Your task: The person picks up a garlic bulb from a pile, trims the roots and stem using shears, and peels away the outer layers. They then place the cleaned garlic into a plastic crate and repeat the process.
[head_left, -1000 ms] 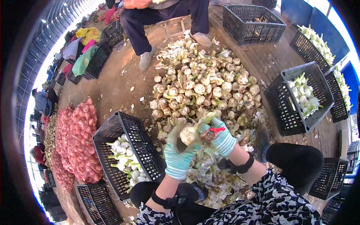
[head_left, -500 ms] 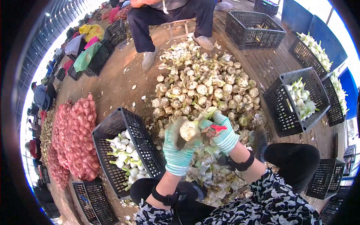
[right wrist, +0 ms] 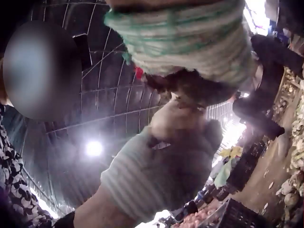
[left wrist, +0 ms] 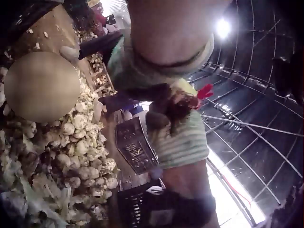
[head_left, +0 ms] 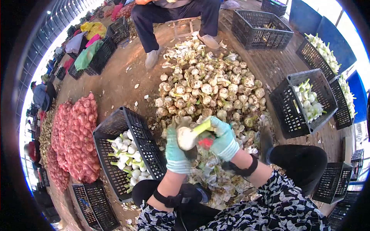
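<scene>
A garlic bulb (head_left: 186, 139), white and smooth with a thick pale-green stem (head_left: 202, 126), is held in front of the knees. My gloved left hand (head_left: 176, 154) grips the bulb from the left, its fingers blurred behind it. At the upper end of the stem, my gloved right hand (head_left: 224, 139) has its fingers curled round it. A red strip (head_left: 206, 143) shows at the right hand's palm side, and also as a red tail (left wrist: 204, 92) in the left wrist view. From the right wrist, the bulb (right wrist: 173, 118) appears between both gloves. Beyond lies a heap of soil-stained garlic (head_left: 210, 82).
Left of me stands a tilted black crate (head_left: 143, 144) holding cleaned garlic (head_left: 129, 154). Red net sacks (head_left: 81, 140) lie beyond it. Another crate (head_left: 291, 106) with garlic is at right. Peeled skins (head_left: 216, 184) cover the floor between my feet. Opposite, a person (head_left: 175, 17) sits.
The bulb has turned from brown and soil-stained to white, its green stem now bared. My right hand has shifted slightly, and the left hand has moved a little left with the bulb.
</scene>
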A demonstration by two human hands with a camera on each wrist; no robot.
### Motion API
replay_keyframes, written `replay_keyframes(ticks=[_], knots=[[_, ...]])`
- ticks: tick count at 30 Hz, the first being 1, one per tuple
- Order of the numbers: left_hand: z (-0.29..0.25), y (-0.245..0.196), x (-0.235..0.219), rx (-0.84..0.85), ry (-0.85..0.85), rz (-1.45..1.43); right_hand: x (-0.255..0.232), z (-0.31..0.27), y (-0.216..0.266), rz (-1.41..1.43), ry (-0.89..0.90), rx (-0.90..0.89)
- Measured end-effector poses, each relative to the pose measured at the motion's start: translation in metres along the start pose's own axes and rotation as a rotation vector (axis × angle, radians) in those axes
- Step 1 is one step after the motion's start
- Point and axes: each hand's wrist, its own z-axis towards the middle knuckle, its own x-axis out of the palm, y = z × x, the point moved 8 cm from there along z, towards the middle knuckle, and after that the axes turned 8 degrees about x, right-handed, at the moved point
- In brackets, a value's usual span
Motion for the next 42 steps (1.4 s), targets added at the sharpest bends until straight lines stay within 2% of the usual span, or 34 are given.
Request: replay_keyframes(ticks=[1, 2, 4, 5, 6, 8, 9, 10, 12, 14, 16, 17, 18, 20, 21, 22, 24, 25, 26, 28, 29, 30, 32, 33, 34, 36, 37, 38, 40, 41, 42], knots=[[-0.007, 0.009, -0.010, -0.149, -0.181, 0.150, -0.002, 0.003, -0.003, 0.146, 0.017, 0.099], [-0.006, 0.011, -0.007, -0.147, -0.178, 0.150, -0.006, 0.004, -0.004, 0.145, 0.018, 0.096], [-0.005, 0.013, 0.000, -0.132, -0.162, 0.233, -0.012, -0.002, -0.045, 0.840, -0.074, 0.586], [-0.008, 0.016, 0.012, -0.196, -0.084, 0.091, -0.019, -0.006, -0.045, 0.755, -0.097, 0.586], [-0.012, 0.015, 0.017, -0.199, -0.085, 0.090, -0.025, -0.007, -0.044, 0.755, -0.100, 0.587], [-0.012, 0.007, 0.033, -0.089, 0.051, 0.223, -0.019, -0.002, -0.024, 0.765, 0.125, 0.466], [-0.007, 0.001, 0.032, 0.056, 0.175, 0.414, -0.030, -0.002, -0.006, 0.157, -0.063, 0.267], [-0.008, 0.002, 0.030, 0.054, 0.178, 0.414, -0.031, -0.004, -0.010, 0.157, -0.067, 0.265], [-0.017, -0.023, 0.051, 0.361, 0.289, 0.799, -0.036, -0.003, -0.011, 0.072, -0.116, 0.207], [-0.020, -0.028, 0.056, 0.324, 0.283, 0.740, -0.030, -0.008, -0.002, 0.099, -0.046, 0.191], [-0.018, -0.031, 0.050, 0.265, 0.155, 0.472, -0.017, -0.011, 0.015, 0.147, 0.091, 0.149], [-0.019, -0.033, 0.051, 0.233, 0.093, 0.475, -0.015, -0.005, 0.004, 0.206, 0.116, 0.253], [-0.016, -0.028, 0.046, 0.232, 0.095, 0.475, -0.017, -0.003, 0.002, 0.207, 0.114, 0.252], [-0.013, -0.015, 0.061, 0.224, 0.379, 0.296, -0.012, -0.002, 0.032, -0.640, 0.065, -0.212], [-0.021, -0.026, 0.065, 0.484, 0.318, 0.729, -0.020, -0.001, 0.031, -0.523, -0.029, -0.135], [-0.023, -0.028, 0.068, 0.486, 0.318, 0.729, -0.015, -0.004, 0.033, -0.523, -0.028, -0.136], [-0.025, -0.030, 0.074, 0.425, 0.342, 0.667, -0.013, -0.006, 0.013, 0.284, -0.033, 0.242], [-0.023, -0.027, 0.072, 0.330, 0.372, 0.617, -0.013, -0.006, 0.003, 0.622, 0.011, 0.353], [-0.022, -0.030, 0.068, 0.324, 0.372, 0.617, -0.023, -0.007, 0.005, 0.624, 0.006, 0.356], [-0.021, -0.013, 0.064, 0.021, 0.491, 0.529, -0.028, -0.010, 0.030, -0.211, 0.220, 0.097], [-0.023, -0.007, 0.064, -0.110, 0.461, 0.426, -0.029, -0.013, 0.029, -0.094, 0.257, 0.175], [-0.022, -0.009, 0.067, -0.112, 0.462, 0.426, -0.027, -0.014, 0.032, -0.093, 0.256, 0.175], [-0.032, -0.002, 0.084, -0.281, 0.593, 0.161, -0.030, -0.021, 0.014, 0.821, 0.058, 0.523], [-0.027, 0.005, 0.076, -0.324, 0.554, 0.166, -0.031, -0.017, 0.019, 0.768, 0.164, 0.366], [-0.028, 0.010, 0.076, -0.324, 0.556, 0.168, -0.039, -0.015, 0.010, 0.770, 0.164, 0.364], [-0.018, -0.001, 0.069, 0.001, 0.419, 0.378, -0.046, -0.015, 0.006, 0.446, 0.326, 0.246], [-0.014, -0.002, 0.066, 0.289, 0.555, 0.757, -0.038, -0.014, 0.012, 0.612, 0.151, 0.302], [-0.005, 0.005, 0.050, 0.285, 0.554, 0.759, -0.023, -0.018, -0.003, 0.989, 0.197, 0.577], [-0.011, 0.048, 0.028, -0.632, 0.154, -0.221, -0.032, -0.024, -0.019, 0.770, 0.017, 0.691], [-0.008, 0.026, 0.029, -0.269, 0.326, 0.242, -0.050, -0.011, -0.012, 0.640, -0.043, 0.456], [-0.017, 0.021, 0.040, -0.271, 0.328, 0.246, -0.072, 0.002, -0.001, 0.507, -0.104, 0.218]])
